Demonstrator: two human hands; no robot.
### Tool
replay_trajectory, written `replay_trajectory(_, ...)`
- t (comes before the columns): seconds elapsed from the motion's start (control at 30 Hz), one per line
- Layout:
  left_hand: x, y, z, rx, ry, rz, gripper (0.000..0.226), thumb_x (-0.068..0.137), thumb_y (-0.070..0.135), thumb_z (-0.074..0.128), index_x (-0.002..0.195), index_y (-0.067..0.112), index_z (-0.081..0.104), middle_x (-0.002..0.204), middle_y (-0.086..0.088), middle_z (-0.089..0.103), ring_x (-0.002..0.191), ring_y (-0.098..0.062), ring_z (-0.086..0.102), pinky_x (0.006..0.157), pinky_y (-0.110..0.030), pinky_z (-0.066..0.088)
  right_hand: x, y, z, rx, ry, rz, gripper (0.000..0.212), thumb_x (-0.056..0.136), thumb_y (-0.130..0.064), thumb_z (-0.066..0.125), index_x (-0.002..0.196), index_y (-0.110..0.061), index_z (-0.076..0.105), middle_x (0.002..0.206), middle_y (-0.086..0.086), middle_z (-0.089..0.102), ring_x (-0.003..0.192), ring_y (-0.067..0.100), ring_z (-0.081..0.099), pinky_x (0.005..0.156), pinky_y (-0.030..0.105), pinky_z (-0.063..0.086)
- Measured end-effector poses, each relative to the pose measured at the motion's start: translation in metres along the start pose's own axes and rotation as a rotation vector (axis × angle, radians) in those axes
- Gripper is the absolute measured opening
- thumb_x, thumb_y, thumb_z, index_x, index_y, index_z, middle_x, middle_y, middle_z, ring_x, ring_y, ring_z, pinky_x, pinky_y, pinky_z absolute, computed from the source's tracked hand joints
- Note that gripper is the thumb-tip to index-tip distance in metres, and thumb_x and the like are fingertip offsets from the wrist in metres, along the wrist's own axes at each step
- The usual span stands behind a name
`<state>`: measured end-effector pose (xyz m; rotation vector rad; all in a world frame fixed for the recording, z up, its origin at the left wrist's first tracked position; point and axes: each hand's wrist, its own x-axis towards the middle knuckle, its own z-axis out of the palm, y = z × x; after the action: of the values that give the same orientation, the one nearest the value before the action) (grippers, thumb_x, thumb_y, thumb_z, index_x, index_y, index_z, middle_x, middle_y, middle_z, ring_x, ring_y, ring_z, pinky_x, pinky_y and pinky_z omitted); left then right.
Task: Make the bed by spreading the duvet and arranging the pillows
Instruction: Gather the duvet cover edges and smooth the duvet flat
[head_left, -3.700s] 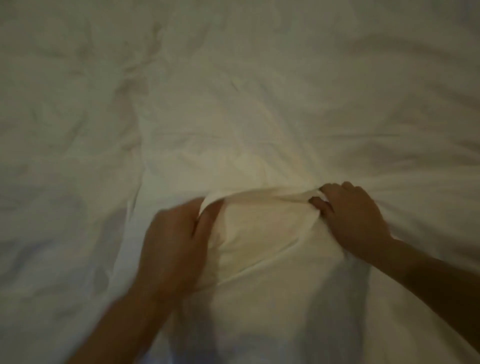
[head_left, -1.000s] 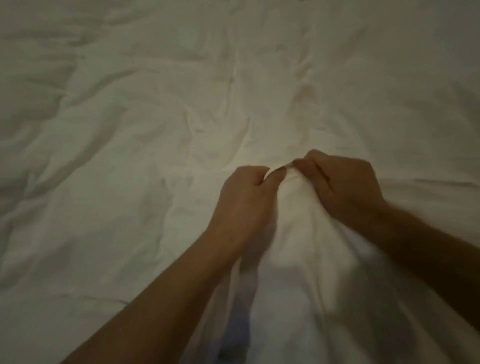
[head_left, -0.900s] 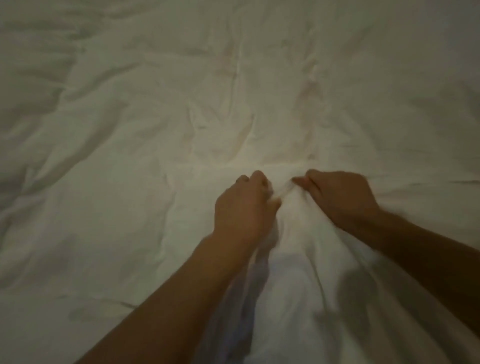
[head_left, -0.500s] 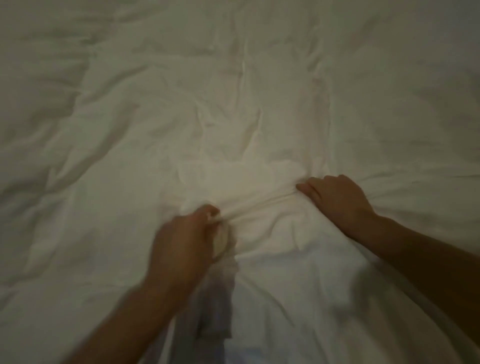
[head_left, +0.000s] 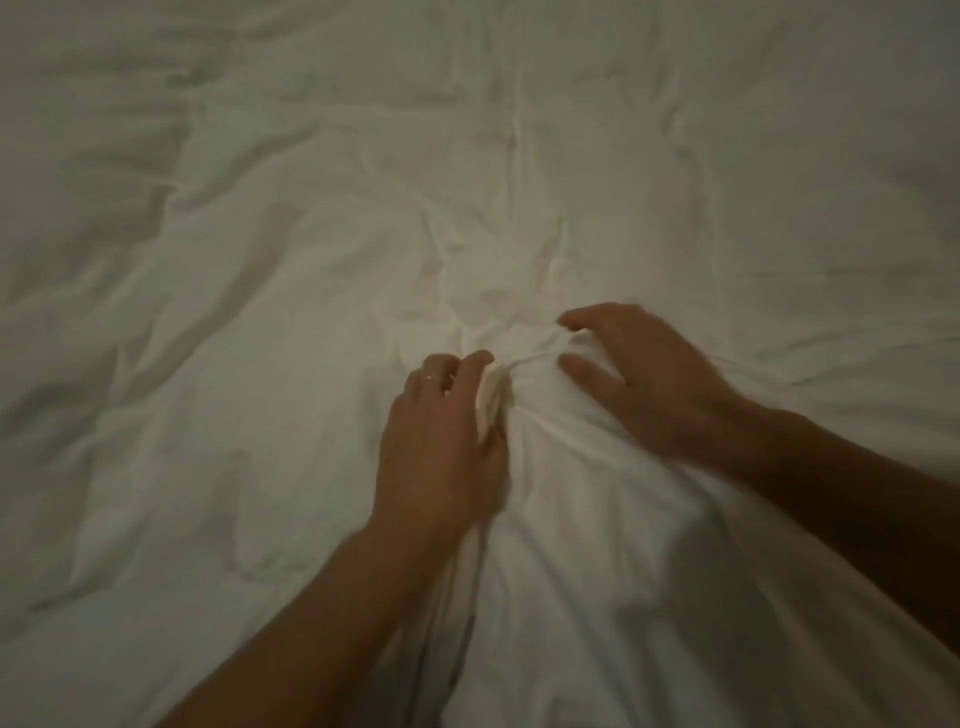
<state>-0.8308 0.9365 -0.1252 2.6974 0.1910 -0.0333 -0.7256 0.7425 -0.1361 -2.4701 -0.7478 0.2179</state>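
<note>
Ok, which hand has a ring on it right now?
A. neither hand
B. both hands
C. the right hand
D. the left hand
D: a pale ring shows on a finger of the left hand, whose fingers gather the duvet; the right hand shows none.

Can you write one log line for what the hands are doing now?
left hand: grips duvet fold | right hand: fingers spread on bunched fabric | pillows: not visible

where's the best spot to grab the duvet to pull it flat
Probably the bunched ridge of the duvet between the left hand and right hand. Come from the near side, over the top: the creases gather there into a raised fold that fingers can close round.
</note>
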Motion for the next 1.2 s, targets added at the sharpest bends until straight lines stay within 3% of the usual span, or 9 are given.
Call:
replay_trajectory(0.07,-0.033,0.005,-0.016,0.027,-0.048,0.039,0.067,0.062,0.031,0.075,0.125,0.023,0.053,0.118,-0.005,0.055,0.101,-0.026,0.054,0.082,-0.038,0.048,0.013,-0.027,0.021,-0.075,-0.188,-0.062,0.053,0.096,-0.053,0.051,0.141,-0.026,0.049,0.14,-0.004,0.054,0.129,0.016,0.046,0.11,0.026,0.025)
replay_trajectory(0.17,-0.056,-0.009,-0.034,0.088,-0.209,0.034,0.053,0.062,0.034,0.073,0.111,0.029,0.055,0.106,0.005,0.056,0.09,-0.023,0.059,0.069,-0.033,0.047,0.024,-0.036,0.045,-0.188,-0.318,-0.048,0.04,0.097,-0.05,0.052,0.127,-0.024,0.056,0.121,-0.002,0.061,0.113,0.021,0.055,0.098,0.031,0.034)
replay_trajectory(0.3,-0.029,-0.05,-0.054,0.136,-0.224,-0.104,0.029,0.097,0.027,0.048,0.125,0.034,0.049,0.114,0.007,0.063,0.102,-0.02,0.064,0.079,-0.031,0.044,0.023,-0.029,0.059,-0.295,-0.205,0.019,0.04,0.098,-0.058,0.031,0.098,-0.027,0.056,0.097,-0.005,0.064,0.094,0.019,0.058,0.078,0.026,0.024)
replay_trajectory(0.53,-0.003,-0.086,0.007,-0.063,-0.479,-0.32,0.024,0.101,0.022,0.044,0.117,0.013,0.06,0.119,-0.008,0.066,0.111,-0.027,0.06,0.087,-0.03,0.041,0.013,-0.015,0.095,-0.313,-0.086,0.047,0.041,0.091,-0.057,0.034,0.083,-0.023,0.056,0.079,-0.002,0.06,0.08,0.026,0.056,0.075,0.032,0.026)
replay_trajectory(0.63,0.0,-0.085,0.02,-0.202,-0.401,-0.458,0.015,0.098,0.015,0.048,0.106,0.012,0.06,0.112,-0.011,0.066,0.109,-0.03,0.06,0.084,-0.03,0.04,0.022,-0.012,0.1,-0.254,-0.158,0.103,0.042,0.092,-0.059,0.038,0.095,-0.022,0.059,0.085,-0.004,0.06,0.089,0.026,0.057,0.076,0.032,0.025)
replay_trajectory(0.7,-0.001,-0.075,0.003,-0.351,-0.147,-0.441,0.012,0.097,0.012,0.05,0.093,0.018,0.06,0.093,0.001,0.067,0.096,-0.022,0.062,0.073,-0.02,0.04,0.031,-0.016,0.084,-0.121,-0.272,0.169,0.041,0.098,-0.056,0.036,0.105,-0.024,0.06,0.093,-0.011,0.055,0.1,0.017,0.055,0.086,0.033,0.03)
replay_trajectory(0.8,0.015,-0.052,-0.054,-0.486,0.23,-0.26,0.022,0.098,0.01,0.049,0.092,0.025,0.065,0.079,0.018,0.063,0.069,0.0,0.055,0.064,-0.008,0.038,0.048,-0.023,0.051,0.204,-0.277,0.229,0.038,0.103,-0.048,0.038,0.087,-0.019,0.057,0.09,-0.011,0.063,0.093,0.012,0.058,0.091,0.038,0.039)
replay_trajectory(0.97,0.085,-0.05,-0.038,-0.399,0.083,-0.426,0.025,0.094,0.009,0.05,0.095,0.029,0.065,0.09,0.002,0.071,0.08,-0.02,0.065,0.07,-0.026,0.039,0.043,-0.006,0.065,0.115,-0.125,0.336,0.054,0.087,-0.068,0.026,0.086,-0.025,0.058,0.097,0.006,0.07,0.099,0.032,0.062,0.09,0.045,0.045)
replay_trajectory(1.2,-0.043,-0.059,-0.032,0.104,-0.096,-0.087,0.068,0.068,0.032,0.068,0.133,0.022,0.052,0.116,-0.006,0.061,0.098,-0.027,0.06,0.081,-0.032,0.04,0.047,0.009,0.083,-0.003,-0.102,0.343,0.045,0.1,-0.054,0.032,0.099,-0.022,0.064,0.107,0.007,0.071,0.105,0.034,0.061,0.091,0.043,0.044)
